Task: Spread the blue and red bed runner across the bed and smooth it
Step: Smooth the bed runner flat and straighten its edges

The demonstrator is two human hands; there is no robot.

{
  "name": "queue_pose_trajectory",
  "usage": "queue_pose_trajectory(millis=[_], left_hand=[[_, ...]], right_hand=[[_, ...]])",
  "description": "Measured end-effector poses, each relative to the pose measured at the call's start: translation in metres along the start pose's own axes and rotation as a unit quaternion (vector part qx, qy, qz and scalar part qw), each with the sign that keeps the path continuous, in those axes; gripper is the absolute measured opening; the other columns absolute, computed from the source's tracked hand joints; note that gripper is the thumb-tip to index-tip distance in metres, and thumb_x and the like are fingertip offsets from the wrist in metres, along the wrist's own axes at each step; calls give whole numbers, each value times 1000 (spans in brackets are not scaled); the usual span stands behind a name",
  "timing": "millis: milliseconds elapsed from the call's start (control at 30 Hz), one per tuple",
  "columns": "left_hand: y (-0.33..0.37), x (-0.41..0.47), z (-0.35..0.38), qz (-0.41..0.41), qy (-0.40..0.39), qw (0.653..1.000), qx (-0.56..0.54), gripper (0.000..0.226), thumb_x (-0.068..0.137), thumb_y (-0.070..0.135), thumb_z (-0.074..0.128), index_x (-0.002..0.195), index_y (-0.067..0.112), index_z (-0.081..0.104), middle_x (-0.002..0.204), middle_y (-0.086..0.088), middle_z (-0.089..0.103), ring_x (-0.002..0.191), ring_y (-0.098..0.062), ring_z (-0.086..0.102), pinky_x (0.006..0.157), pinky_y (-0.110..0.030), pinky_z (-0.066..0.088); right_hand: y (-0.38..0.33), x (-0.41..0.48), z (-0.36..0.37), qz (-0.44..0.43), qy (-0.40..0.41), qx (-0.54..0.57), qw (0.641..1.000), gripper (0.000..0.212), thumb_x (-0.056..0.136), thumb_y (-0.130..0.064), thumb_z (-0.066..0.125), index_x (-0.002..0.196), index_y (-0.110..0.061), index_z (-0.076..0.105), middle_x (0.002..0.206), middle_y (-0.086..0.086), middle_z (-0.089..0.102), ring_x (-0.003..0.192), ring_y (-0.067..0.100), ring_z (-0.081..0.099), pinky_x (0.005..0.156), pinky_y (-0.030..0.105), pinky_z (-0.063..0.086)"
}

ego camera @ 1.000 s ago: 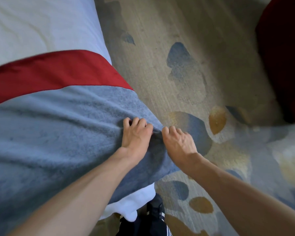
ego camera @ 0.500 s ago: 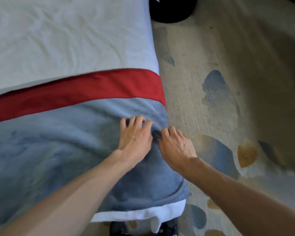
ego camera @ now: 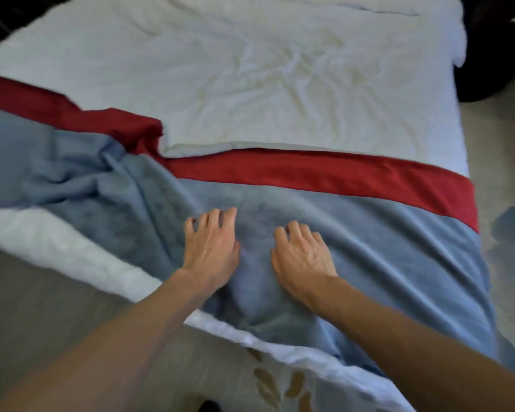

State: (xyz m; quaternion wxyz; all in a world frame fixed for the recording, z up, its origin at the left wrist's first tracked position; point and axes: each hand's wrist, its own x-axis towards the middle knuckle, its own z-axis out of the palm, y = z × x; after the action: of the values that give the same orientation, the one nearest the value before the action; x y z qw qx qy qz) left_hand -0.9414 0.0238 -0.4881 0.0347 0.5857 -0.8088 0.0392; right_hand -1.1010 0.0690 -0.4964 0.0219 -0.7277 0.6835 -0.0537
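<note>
head view: the left hand (ego camera: pixel 210 248) and right hand (ego camera: pixel 302 257) lie palm down, side by side but apart, on the blue part of the blue and red plush bed runner (ego camera: pixel 384 233). both forearms reach in from 6 o'clock. the fingers (ego camera: pixel 217 217) are spread, bent at the knuckles and point toward 12 o'clock, with the tips pressing into the cloth. neither grip closes round any fabric.

the runner lies across the wrinkled white bed (ego camera: pixel 280 84) with its long axis running from 9 o'clock to 3 o'clock. its red band is on the 12 o'clock side and the blue on the 6 o'clock side. toward 3 o'clock it lies fairly flat and drapes over the bed's edge. toward 9 o'clock it is bunched in folds, the red band kinked.

half a second ago the hands were nearly touching at the runner's 3 o'clock end, by the mattress edge. now they have parted and sit further in on the bed top.
</note>
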Motion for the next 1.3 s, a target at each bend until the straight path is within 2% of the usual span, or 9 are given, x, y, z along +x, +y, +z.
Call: queue_pose_trajectory(millis=[267,467,633,767,867,967,1067,1200,1300], left_hand=[[-166,-19,-15,-23,-41,999,-12,51,89,25,49,138,17,37,128,-6,51,114,-25,50,96,-42,34],[-227,-11,-13,-12,-53,998,-43,55,94,32,42,145,20,25,134,-4,42,120,-21,45,99,-38,33],[-243,28,-6,24,-59,997,-48,55,94,33,40,146,24,22,136,-2,39,119,-20,43,99,-37,33],[-238,82,5,59,-65,995,-44,53,96,29,44,145,25,27,139,-4,37,124,-22,41,101,-38,31],[-233,131,13,90,-71,993,-39,53,89,24,57,139,22,41,132,-9,45,117,-28,48,95,-41,35],[-224,175,23,87,-91,992,-26,50,88,18,56,136,25,42,131,-8,44,112,-28,49,93,-39,34],[-217,209,37,79,-111,991,-13,48,91,17,47,136,29,34,141,-7,33,118,-26,44,94,-38,34],[-214,236,53,104,-110,988,37,34,90,17,45,123,26,44,134,-1,41,112,-22,46,92,-35,34],[-220,250,60,99,-88,991,21,23,92,18,45,113,25,50,116,6,57,109,-17,50,93,-33,32]], right_hand=[[-135,61,4,-20,-16,-13,1000,20,67,-18,74,76,-9,58,75,12,57,65,34,57,55,38,45],[-154,96,12,-10,-50,-27,998,20,88,-21,50,101,-8,57,100,14,57,89,36,55,74,42,42],[-147,139,16,11,-60,-40,997,15,84,-18,57,94,-8,58,95,15,58,89,38,56,73,43,42],[-135,180,22,5,-63,-51,997,18,68,-12,66,85,-8,61,79,13,59,73,37,58,61,43,44],[-124,213,24,2,-62,-33,997,35,74,-10,60,109,-9,59,102,13,60,92,36,57,72,44,44],[-111,237,27,2,-68,-24,997,66,74,-2,61,136,-10,42,142,20,39,122,36,45,91,45,41],[-97,262,31,0,-66,-36,997,73,73,3,62,140,-9,35,150,20,28,133,35,34,101,45,35],[-79,287,46,16,-98,-52,994,60,84,-4,54,140,-11,32,141,11,39,136,31,27,107,43,24],[-72,297,55,23,-114,-55,992,48,80,-5,58,125,-13,44,122,6,53,125,29,39,105,41,24]])
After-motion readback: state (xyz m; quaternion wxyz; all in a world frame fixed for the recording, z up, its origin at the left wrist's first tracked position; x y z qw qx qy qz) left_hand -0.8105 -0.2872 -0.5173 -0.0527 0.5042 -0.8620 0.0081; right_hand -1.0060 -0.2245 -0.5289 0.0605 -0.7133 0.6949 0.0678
